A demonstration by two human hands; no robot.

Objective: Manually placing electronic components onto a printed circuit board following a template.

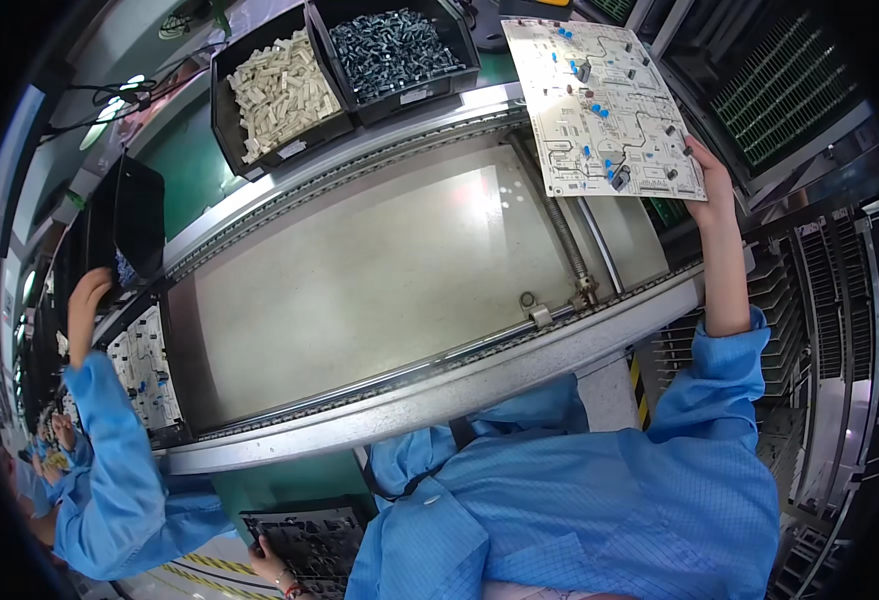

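My right hand is closed on the right edge of a white circuit board. Blue, dark and brown parts stand up from its printed face. The board is raised over the right end of the conveyor. Low in the picture, near my body, what appears to be my left hand, with a red band at its wrist, grips the left side of a dark flat board. Its fingertips lie on the face. What is on that board is too dim to make out, and its lower part is cut off.
A conveyor with chain rails crosses in front. Black bins hold white blocks and dark small parts. At left, a co-worker's hand reaches to a black bin, above another populated board. Racks stand right.
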